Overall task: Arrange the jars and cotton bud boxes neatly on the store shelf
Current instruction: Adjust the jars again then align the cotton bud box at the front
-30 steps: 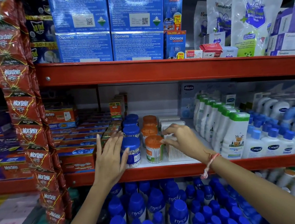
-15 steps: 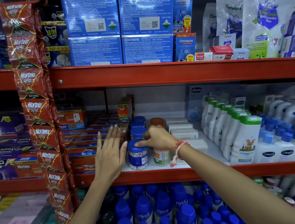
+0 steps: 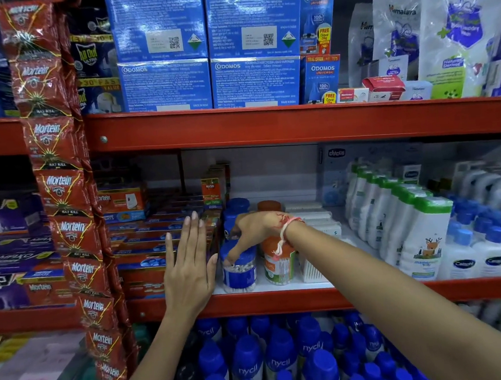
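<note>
Blue-lidded jar (image 3: 239, 271) stands upright, right hand (image 3: 254, 231) gripping its lid, left hand (image 3: 189, 266) flat, spread.

head view | faces forward, slightly down | close to shelf (image 3: 282, 301)

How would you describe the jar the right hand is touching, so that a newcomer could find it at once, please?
Look at the middle red shelf, between the stacked flat boxes on the left and the white green-capped bottles on the right. At its front edge stands the blue-lidded jar of cotton buds, under the right hand. Its neighbour, the orange-lidded jar, differs in colour, and it is the frontmost blue one.
</note>
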`<state>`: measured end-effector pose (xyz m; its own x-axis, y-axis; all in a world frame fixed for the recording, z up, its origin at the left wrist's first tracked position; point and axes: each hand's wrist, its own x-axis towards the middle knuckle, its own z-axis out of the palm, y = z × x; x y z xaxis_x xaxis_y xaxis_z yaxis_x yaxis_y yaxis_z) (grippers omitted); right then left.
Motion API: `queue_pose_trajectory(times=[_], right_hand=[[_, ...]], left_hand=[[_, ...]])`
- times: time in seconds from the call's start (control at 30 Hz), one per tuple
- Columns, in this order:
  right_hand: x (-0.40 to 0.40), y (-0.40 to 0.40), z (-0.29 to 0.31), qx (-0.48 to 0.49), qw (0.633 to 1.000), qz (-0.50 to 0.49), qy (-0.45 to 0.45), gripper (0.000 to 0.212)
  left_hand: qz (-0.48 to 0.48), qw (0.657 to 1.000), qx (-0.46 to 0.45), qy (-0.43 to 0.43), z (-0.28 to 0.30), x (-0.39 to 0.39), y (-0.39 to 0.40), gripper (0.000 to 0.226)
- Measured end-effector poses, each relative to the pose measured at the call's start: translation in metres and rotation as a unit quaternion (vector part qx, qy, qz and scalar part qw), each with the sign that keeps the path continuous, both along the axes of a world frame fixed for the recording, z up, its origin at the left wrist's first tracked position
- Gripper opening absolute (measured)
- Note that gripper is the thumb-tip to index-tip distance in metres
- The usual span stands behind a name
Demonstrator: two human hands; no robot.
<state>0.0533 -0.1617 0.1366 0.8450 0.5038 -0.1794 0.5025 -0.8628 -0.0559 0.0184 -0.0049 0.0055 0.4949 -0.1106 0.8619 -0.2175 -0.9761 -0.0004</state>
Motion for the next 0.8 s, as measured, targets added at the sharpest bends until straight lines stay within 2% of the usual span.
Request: queue_pose_trajectory(times=[0.1, 0.27, 0.4, 0.5, 0.6, 0.8], right_hand=[[0.001, 0.000, -0.004, -0.008, 1.000, -0.009, -0.021, 0.080], [-0.001, 0.002, 0.001, -0.026, 1.000, 0.015, 0.009, 0.071], [-0.007, 0.004, 0.001, -0.041, 0.999, -0.002, -0.002, 0.093], [-0.010, 0.005, -0.001, -0.054, 0.998, -0.013, -0.037, 0.084], [-0.010, 0.006, 0.000, -0.031, 0.999, 0.000, -0.029, 0.072], [-0.003, 0.006, -0.002, -0.028, 0.999, 0.006, -0.027, 0.079]], left_hand=[[-0.003, 1.000, 0.005, -0.014, -0.003, 0.002, 0.001, 0.060], [0.006, 1.000, 0.017, -0.021, -0.011, 0.002, 0.004, 0.059], [0.011, 0.999, 0.022, -0.037, -0.017, 0.004, 0.005, 0.058], [0.014, 0.998, 0.030, -0.050, -0.019, 0.006, 0.005, 0.058], [0.015, 0.998, 0.031, -0.058, -0.021, 0.008, 0.006, 0.057], [0.013, 0.997, 0.032, -0.065, -0.022, 0.009, 0.006, 0.057]])
